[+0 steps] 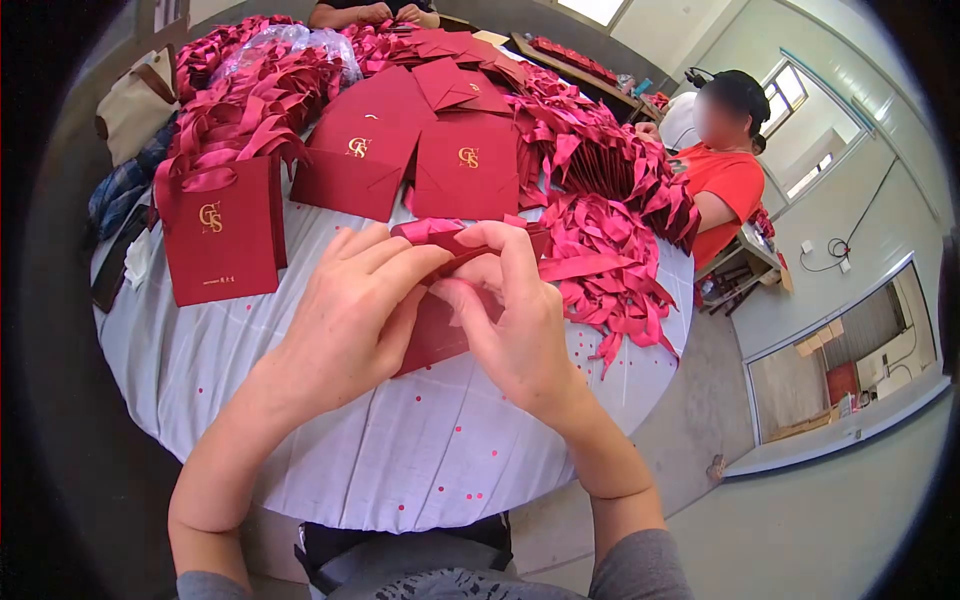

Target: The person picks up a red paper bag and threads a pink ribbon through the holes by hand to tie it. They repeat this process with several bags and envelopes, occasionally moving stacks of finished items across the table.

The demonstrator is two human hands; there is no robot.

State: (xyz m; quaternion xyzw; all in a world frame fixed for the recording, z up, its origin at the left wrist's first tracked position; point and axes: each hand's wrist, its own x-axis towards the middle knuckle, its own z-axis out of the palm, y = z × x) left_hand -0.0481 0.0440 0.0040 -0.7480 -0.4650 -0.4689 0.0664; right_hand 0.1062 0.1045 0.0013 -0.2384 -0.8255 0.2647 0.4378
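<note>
While bent over the bench (400,450), clamping both grips on one red ribbon (435,232). Left hand (350,310): fingers closed over the ribbon's near side, thumb tucked below. Right hand (510,320): thumb and forefinger pinched on the same ribbon, touching the left fingertips. Directly beneath both grips, a flat bag (432,335), dark red, lying on the white cloth and largely covered by the palms; cannot tell whether joined to the ribbon. Left of the grip and apart from it, an upright bag (222,235) with a gold monogram and ribbon handles. Right of the grip, just beside the right hand, a heap of ribbons (610,270), with small red dots scattered on the cloth nearby. Beyond the grip, folded bags (465,170) bearing the same gold mark, overlapping. Farther right, a seated person (725,185) in an orange shirt at the bench edge. At the far edge, another person's hands (375,12), well apart from the grip.
</note>
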